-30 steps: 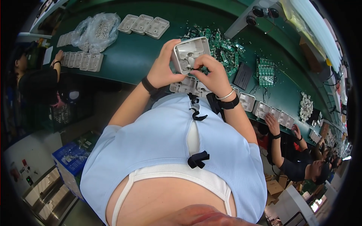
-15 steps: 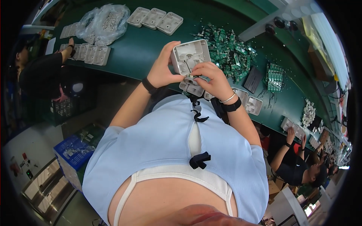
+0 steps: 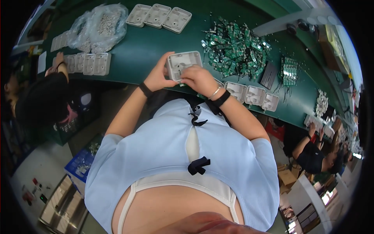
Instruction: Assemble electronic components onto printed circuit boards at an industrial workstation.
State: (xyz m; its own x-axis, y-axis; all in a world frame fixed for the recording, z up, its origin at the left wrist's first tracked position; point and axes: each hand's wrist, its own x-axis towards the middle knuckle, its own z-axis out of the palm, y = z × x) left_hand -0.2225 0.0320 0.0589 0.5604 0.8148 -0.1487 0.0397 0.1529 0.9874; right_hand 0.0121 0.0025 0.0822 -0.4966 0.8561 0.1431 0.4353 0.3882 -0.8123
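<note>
A white, open plastic housing [image 3: 186, 57] is held above the near edge of the bench, its hollow side facing me. My left hand [image 3: 157, 77] grips it from the left, with the thumb along the lower edge. Over its lower right part lies my right hand [image 3: 200, 79], fingertips closed together at the inside of the rim. Whatever those fingertips pinch is hidden behind them. A small green piece [image 3: 182, 84] peeks out just under the housing, beside the fingers.
Green circuit boards [image 3: 237, 48] lie heaped on the green bench [image 3: 152, 43]. White housings stand at the back [image 3: 177, 20], left [image 3: 102, 64] and right [image 3: 255, 95]. A clear bag [image 3: 91, 31] holds small pale parts. Co-workers' hands work at left [image 3: 58, 62] and right [image 3: 311, 128].
Both hands and the housing have come lower and a little left in the picture. The housing is tilted differently. My right fingers now cover the spot where a thin dark wire showed.
</note>
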